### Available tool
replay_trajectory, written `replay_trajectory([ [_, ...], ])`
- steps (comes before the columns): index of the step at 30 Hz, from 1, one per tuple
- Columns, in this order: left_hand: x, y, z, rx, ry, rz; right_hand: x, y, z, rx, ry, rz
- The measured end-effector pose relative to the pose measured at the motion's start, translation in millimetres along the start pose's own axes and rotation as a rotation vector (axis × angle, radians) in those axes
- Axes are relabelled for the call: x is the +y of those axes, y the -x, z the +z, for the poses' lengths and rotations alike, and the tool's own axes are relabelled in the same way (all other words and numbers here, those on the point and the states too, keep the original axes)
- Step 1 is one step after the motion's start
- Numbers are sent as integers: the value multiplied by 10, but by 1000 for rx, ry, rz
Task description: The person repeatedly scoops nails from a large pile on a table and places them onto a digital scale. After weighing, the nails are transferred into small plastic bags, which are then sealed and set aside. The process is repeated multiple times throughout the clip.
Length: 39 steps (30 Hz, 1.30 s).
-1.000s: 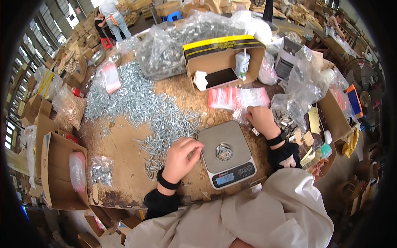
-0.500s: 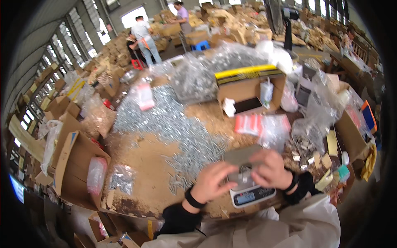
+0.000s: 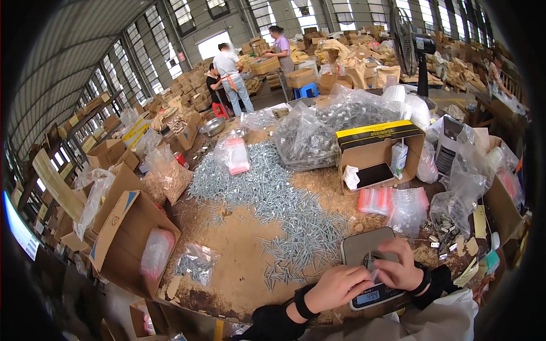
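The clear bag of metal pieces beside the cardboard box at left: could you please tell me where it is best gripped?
Probably pinch the clear bag by its right edge, coming from the right. It lies flat on the table, that edge looks emptier than its middle, and the cardboard box stands close on its left.

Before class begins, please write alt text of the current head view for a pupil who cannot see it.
A person's left hand and right hand are close together over a digital scale, apparently with clear plastic between them. A large heap of silvery fasteners spreads across the worn table.
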<state>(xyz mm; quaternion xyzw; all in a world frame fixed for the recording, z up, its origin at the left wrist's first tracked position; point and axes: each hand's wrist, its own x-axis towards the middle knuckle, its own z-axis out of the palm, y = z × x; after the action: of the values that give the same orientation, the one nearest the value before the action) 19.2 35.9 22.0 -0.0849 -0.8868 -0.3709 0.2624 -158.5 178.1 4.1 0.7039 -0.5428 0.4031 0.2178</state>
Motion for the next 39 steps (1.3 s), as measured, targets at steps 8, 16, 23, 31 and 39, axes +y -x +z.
replay_trajectory([
  [8, 27, 24, -16, 46, 23, -49, -94, 168, -56, -36, 148, -123],
  [16, 41, 29, 31, -139, 468, -139, -87, 190, -93, 71, 202, -329],
  [23, 56, 125, 116, 27, 566, -272, -135, 155, -93, -13, 189, -393],
  [31, -116, -29, -116, 133, 304, -156, -127, 38, -84, -230, 140, -372],
  [39, -184, 32, -48, 42, 248, 75, -146, -96, -19, -269, -96, -256],
])
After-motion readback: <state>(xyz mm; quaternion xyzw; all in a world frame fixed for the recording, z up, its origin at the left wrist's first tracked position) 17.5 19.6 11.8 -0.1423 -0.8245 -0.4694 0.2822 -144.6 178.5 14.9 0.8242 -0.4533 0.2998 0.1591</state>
